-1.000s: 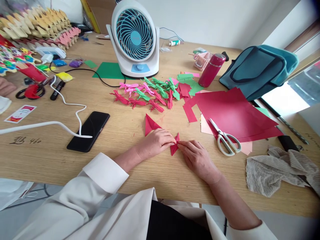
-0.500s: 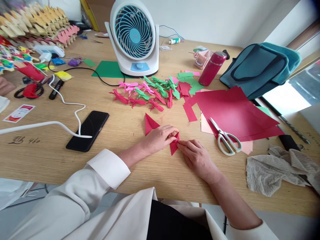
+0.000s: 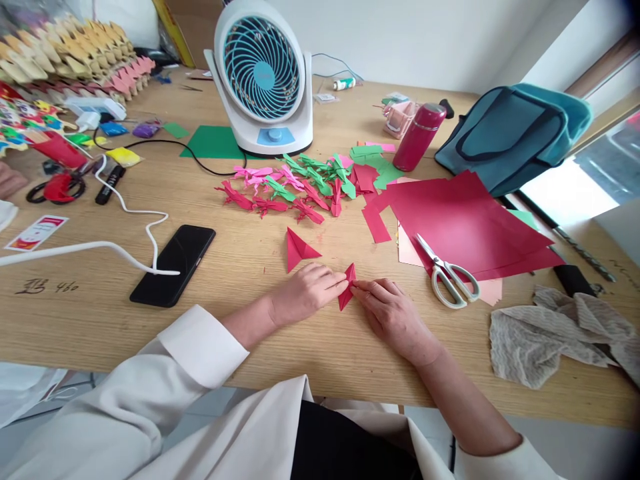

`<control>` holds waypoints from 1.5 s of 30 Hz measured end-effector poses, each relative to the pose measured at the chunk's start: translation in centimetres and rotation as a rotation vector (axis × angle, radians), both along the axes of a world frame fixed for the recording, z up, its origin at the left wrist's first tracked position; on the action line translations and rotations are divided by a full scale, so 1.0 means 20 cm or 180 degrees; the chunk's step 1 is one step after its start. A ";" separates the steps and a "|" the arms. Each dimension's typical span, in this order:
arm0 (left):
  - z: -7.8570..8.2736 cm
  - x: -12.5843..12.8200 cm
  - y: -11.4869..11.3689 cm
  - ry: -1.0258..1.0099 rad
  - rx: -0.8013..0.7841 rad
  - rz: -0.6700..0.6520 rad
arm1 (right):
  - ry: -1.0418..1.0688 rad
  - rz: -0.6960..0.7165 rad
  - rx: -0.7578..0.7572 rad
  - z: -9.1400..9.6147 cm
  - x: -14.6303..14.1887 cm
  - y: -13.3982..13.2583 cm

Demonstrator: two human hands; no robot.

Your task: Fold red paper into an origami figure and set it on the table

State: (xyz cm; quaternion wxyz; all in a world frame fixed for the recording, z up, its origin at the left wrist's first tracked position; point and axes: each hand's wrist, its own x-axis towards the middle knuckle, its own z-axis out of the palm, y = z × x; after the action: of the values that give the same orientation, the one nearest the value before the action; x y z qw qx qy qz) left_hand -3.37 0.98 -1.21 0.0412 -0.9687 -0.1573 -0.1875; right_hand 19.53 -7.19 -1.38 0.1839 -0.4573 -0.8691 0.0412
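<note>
A small folded red paper (image 3: 345, 298), narrow and pointed at both ends, lies on the table between my hands. My left hand (image 3: 309, 291) presses its fingertips on the paper's left side, fingers held together. From the other side my right hand (image 3: 395, 313) pinches the paper's right edge between thumb and fingers. Just beyond my left hand rests another red folded paper (image 3: 299, 251), a larger triangle that neither hand touches. Several finished paper figures (image 3: 300, 183) in red, pink and green are heaped farther back.
White-handled scissors (image 3: 453, 280) lie on red paper sheets (image 3: 450, 220) at the right, near a grey cloth (image 3: 540, 347). A phone (image 3: 173, 267) and white cable are at the left. Behind stand a fan (image 3: 273, 137), a red flask (image 3: 419, 137) and a teal bag (image 3: 515, 140). Someone's hand (image 3: 11, 179) shows at the far left.
My left hand has moved down and left, off the larger triangle, and its fingers have flattened onto the small paper. That paper looks narrower. My right hand stays nearly in place.
</note>
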 end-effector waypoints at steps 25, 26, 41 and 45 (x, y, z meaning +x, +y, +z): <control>-0.01 0.00 -0.11 0.0428 -0.0526 0.0687 | -0.0060 -0.0015 -0.0020 0.00 0.00 0.00; -0.01 0.01 -0.12 0.0436 -0.0547 0.0704 | -0.0068 -0.0017 -0.0016 0.00 0.00 0.00; 0.01 0.04 -0.17 0.0537 -0.0687 0.0899 | -0.0104 -0.0106 -0.0005 0.00 -0.02 0.00; 0.02 0.05 -0.16 0.0637 -0.0819 0.0949 | -0.0082 -0.0107 0.0009 0.00 -0.02 0.00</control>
State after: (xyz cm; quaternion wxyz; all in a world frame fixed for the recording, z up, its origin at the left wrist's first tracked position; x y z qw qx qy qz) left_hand -2.47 -2.27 -0.81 -0.0401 -0.9458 -0.3165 -0.0605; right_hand 19.12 -7.21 -1.35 0.1739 -0.4722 -0.8636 0.0309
